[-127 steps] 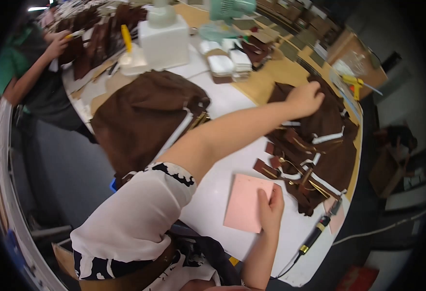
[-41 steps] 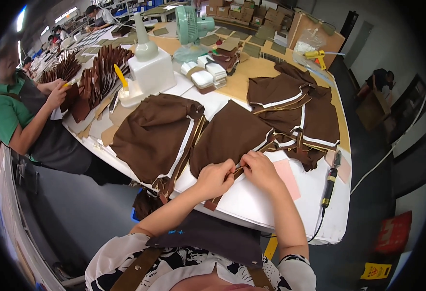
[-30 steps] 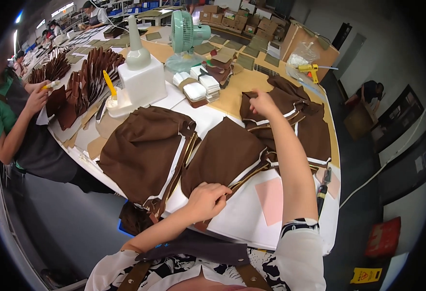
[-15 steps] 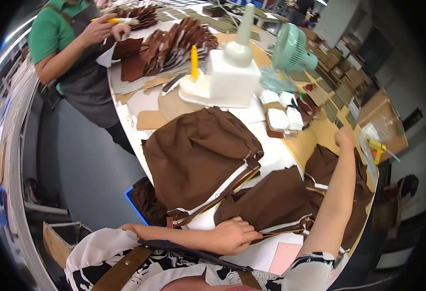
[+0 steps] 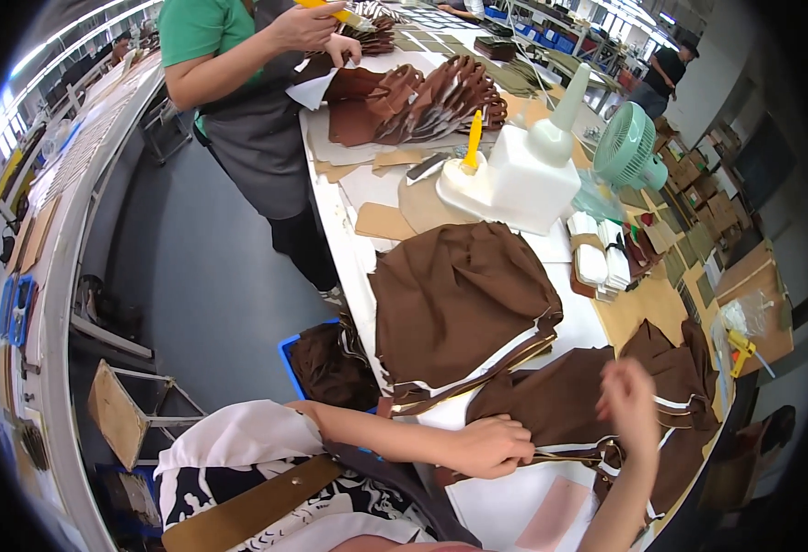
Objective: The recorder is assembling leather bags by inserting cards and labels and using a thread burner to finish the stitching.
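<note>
My left hand [image 5: 494, 448] lies at the near edge of a brown zippered fabric piece [image 5: 551, 391], with its fingers curled down on the zipper edge. My right hand [image 5: 626, 396] is raised over the right part of that piece. Its fingers look bent and are blurred, and nothing shows in them. More brown fabric [image 5: 666, 354] with white strips lies bunched at the right. Left of these, a larger brown fabric piece [image 5: 459, 304] is heaped up, with a white strip and a gold-toothed zipper along its near edge. A pink rectangular sheet [image 5: 553, 513] lies close to me.
Beyond the fabric stand a white glue container [image 5: 525, 179], a yellow-handled brush [image 5: 475, 138] and a green fan [image 5: 626, 147]. A co-worker in a grey apron [image 5: 257, 156] stands at the far left by stacked brown pieces [image 5: 441, 101]. A blue bin [image 5: 289, 359] with dark fabric sits below the table edge.
My right hand has drawn back from the far right of the table to above the brown fabric. My left hand stays on the zipper edge. The whole view has shifted.
</note>
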A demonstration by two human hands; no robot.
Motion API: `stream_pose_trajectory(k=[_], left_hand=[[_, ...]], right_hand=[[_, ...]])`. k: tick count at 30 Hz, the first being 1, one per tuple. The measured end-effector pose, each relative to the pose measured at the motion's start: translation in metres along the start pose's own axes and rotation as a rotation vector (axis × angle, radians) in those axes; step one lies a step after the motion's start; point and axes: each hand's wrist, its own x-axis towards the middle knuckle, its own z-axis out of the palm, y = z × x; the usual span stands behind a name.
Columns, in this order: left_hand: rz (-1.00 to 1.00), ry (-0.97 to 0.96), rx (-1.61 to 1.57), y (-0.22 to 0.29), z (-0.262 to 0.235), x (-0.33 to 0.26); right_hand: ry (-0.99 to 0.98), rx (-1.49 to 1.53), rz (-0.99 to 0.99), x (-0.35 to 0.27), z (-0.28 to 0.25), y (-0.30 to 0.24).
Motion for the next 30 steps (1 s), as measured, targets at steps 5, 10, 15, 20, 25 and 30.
stream_pose_trajectory(k=[5,10,15,20,25,30], left_hand=[[-0.182,0.020,-0.226,0.009,-0.004,0.003],[-0.157,0.074,-0.254,0.014,-0.001,0.000],[-0.242,0.051,-0.289,0.013,-0.009,0.003],[-0.335,-0.006,-0.293,0.015,-0.021,0.012],[-0.350,0.103,-0.157,0.014,-0.024,0.016],[-0.262,0.471,0.044,0.005,-0.045,0.018]], right_hand=[[-0.018,-0.176,-0.045,-0.140,0.087,0.056],[0.379,-0.031,-0.078,-0.162,0.145,0.054],[0.324,-0.393,-0.338,-0.148,0.133,0.045],[0.302,-0.263,-0.229,-0.137,0.136,0.046],[0.389,-0.404,-0.355,-0.144,0.135,0.049],[0.327,-0.311,-0.341,-0.187,0.128,0.054]])
